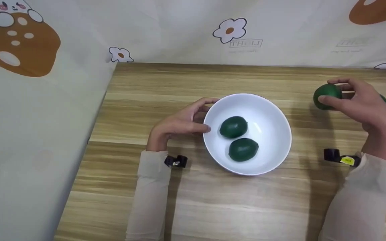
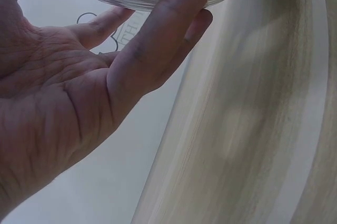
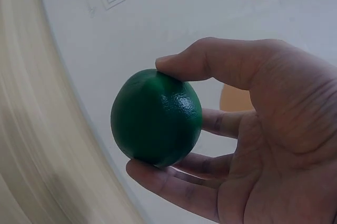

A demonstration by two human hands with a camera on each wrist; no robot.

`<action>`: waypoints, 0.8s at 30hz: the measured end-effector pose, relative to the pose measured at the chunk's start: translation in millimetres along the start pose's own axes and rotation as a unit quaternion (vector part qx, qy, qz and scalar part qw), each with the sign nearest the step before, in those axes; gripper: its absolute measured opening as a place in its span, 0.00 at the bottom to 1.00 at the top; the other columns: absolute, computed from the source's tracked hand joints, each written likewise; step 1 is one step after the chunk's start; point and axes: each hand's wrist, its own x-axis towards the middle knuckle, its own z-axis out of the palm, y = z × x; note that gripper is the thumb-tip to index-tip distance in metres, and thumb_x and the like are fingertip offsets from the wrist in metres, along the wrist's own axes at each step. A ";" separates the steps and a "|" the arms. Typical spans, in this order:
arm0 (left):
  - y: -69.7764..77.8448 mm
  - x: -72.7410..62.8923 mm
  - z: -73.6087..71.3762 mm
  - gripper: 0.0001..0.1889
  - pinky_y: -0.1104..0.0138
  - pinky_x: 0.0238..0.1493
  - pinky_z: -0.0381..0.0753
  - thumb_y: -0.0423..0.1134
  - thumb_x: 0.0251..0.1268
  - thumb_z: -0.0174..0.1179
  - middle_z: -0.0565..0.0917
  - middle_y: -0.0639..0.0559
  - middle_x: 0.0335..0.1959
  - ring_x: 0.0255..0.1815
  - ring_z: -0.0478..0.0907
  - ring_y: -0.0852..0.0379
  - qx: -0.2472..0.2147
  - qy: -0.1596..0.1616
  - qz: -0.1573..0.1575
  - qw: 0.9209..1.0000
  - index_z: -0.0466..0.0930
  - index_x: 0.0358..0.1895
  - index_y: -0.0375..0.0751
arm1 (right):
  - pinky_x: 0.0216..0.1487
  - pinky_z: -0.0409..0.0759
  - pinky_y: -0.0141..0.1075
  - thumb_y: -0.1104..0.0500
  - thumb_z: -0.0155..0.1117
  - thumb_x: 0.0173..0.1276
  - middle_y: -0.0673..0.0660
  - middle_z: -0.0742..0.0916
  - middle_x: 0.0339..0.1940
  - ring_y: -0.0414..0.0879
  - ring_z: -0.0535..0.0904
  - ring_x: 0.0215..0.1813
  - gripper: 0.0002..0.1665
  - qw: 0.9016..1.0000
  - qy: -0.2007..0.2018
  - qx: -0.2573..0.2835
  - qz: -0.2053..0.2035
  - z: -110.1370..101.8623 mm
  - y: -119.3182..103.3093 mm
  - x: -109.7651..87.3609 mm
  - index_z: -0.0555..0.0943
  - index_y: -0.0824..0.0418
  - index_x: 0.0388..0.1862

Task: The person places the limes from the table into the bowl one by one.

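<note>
On a wood-grain desk, seen from above, a white bowl stands near the middle, with two dark green, smooth, lime-shaped fruits inside it: an upper fruit and a lower fruit, close together toward the bowl's left side. At the bowl's left edge, a person's left hand steadies it; the grip is grasping the rim, thumb over the top edge and other fingers around the outer wall. Well to the right of the bowl, toward the far edge of the desk, the right hand has its grip around a third green fruit. The right wrist view shows this one pinched between the thumb on one side and fingertips on the other, its skin glossy, with pale cloth behind. Just beyond the right hand, a sliver of another green object peeks out, mostly hidden. Both arms wear light sleeves, and a pale patterned cloth with flowers rises behind the desk.
</note>
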 end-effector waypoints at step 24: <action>-1.4 0.6 -1.0 0.45 0.59 0.64 0.83 0.28 0.60 0.66 0.74 0.37 0.71 0.71 0.77 0.43 0.009 -0.004 0.012 1.000 0.59 0.82 0.45 | 0.40 0.75 0.18 0.48 0.72 0.73 0.38 0.73 0.57 0.28 0.72 0.47 0.34 0.998 -0.012 -0.013 -0.053 -7.2 -2.1 -13.0 0.72 0.53 0.73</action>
